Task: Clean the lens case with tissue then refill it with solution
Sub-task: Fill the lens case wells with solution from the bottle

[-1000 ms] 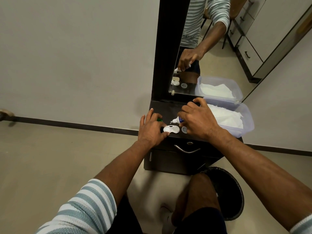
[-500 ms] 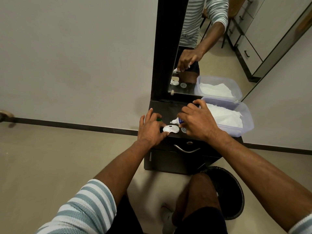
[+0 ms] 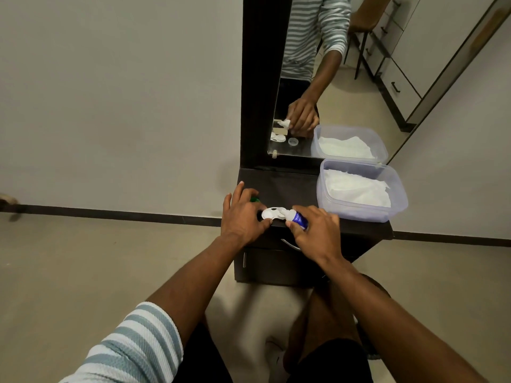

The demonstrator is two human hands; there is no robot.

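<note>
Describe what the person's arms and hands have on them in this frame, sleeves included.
The left hand and right hand are bare: no gloves, rings, watch or bands show. Both forearms are uncovered. The left sleeve is knit, with blue-grey and white stripes, pushed up to about the elbow. Of the right sleeve nothing shows in the direct view; the mirror reflects a striped sleeve of the same pattern.

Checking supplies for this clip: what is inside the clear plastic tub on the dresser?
The clear plastic tub holds crumpled white tissues, lid off. Whatever lies beneath the tissues is covered and cannot be seen.
</note>
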